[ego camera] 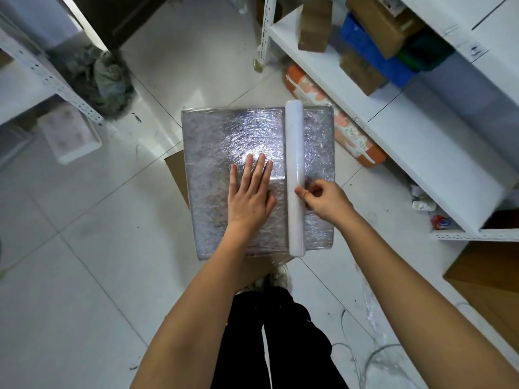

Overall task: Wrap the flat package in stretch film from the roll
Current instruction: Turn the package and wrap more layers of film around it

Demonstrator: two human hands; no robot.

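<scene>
While left hand (250,192) presses flat on package (219,141) | right hand (323,199) grips roll (295,153)

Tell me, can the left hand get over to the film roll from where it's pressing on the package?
Probably yes. The left hand lies flat on the package just beside the roll, with only bare film between them. The right hand holds the roll's near part; the far part is free.

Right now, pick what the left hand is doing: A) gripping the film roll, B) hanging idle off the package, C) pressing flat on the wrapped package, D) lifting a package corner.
C: the left hand lies with straight fingers flat on the package, while the right hand holds the film roll.
</scene>
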